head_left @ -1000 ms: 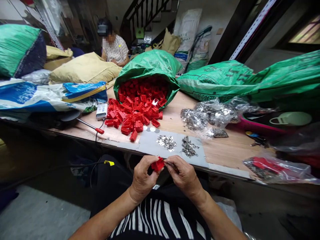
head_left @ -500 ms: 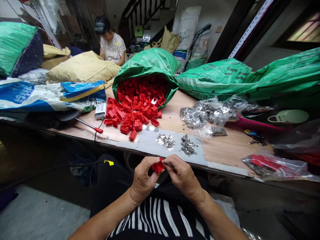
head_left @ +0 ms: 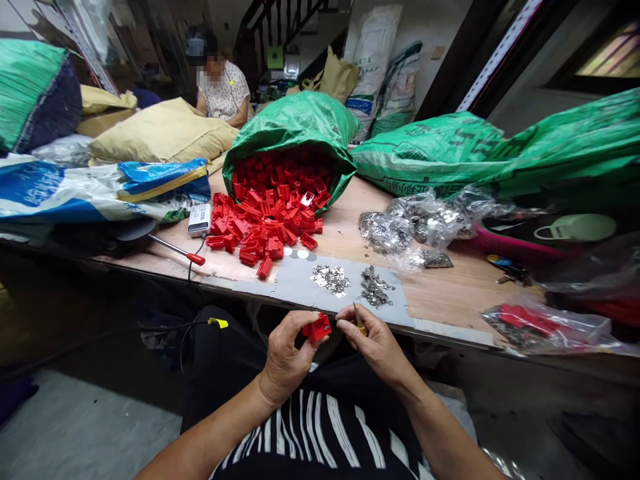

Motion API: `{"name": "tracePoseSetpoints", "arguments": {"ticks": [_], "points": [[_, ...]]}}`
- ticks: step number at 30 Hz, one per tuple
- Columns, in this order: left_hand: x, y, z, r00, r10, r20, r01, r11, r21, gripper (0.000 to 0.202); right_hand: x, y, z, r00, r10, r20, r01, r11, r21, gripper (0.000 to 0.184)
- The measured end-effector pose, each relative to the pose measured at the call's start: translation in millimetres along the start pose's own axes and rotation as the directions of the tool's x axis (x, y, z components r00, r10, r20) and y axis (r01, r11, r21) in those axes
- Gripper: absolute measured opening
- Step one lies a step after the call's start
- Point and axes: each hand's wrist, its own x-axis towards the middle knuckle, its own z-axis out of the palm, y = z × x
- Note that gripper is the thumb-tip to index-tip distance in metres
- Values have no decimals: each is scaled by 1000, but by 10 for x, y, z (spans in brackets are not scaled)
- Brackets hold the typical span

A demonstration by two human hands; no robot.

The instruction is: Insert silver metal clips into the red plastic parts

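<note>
My left hand (head_left: 290, 353) pinches a red plastic housing (head_left: 317, 327) between thumb and fingers, just in front of the table edge. A small metallic spot shows on the housing's right side. Slightly to the right, my right hand (head_left: 367, 339) is closed around a small pointed tool with a yellow handle (head_left: 361, 328), its thin metal tip pointing up. Thumb and forefinger of that hand come together near the housing, apart from it; whether they pinch a tiny part is too small to tell. Flat silvery metal pieces (head_left: 330, 281) and darker metal pieces (head_left: 376, 287) lie in two piles on a grey sheet (head_left: 300, 293).
Red housings (head_left: 250, 230) spill from a green sack (head_left: 300, 120) onto the table. Clear bags of metal parts (head_left: 410, 223) lie to the right, near a pink tray (head_left: 520, 243). A red-tipped lever (head_left: 195, 259) sticks out at left. Another person (head_left: 223, 87) sits beyond the table.
My right hand has drawn away from the red housing to the right, so a gap shows between the hands. The pointed tool has come into view in it.
</note>
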Motion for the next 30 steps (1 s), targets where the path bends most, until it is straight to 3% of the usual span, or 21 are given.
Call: {"name": "tracePoseSetpoints", "arguments": {"ticks": [4, 10, 14, 24, 30], "points": [[-5, 21, 4, 1000, -5, 16, 5, 1000, -14, 31, 31, 13, 50, 998, 3, 56, -4, 1000, 26, 26], [-34, 5, -16, 996, -30, 79, 35, 998, -58, 31, 56, 22, 77, 965, 111, 238, -163, 964, 212, 33], [-61, -22, -31, 989, -50, 140, 57, 997, -48, 30, 39, 73, 111, 951, 129, 282, -207, 941, 267, 36], [-121, -29, -43, 979, -137, 153, 155, 982, -109, 32, -25, 145, 107, 906, 183, 382, -329, 872, 363, 35], [-156, -42, -48, 967, -187, 171, 218, 959, -182, 30, -37, 168, 137, 874, 219, 434, -426, 775, 467, 41]]}}
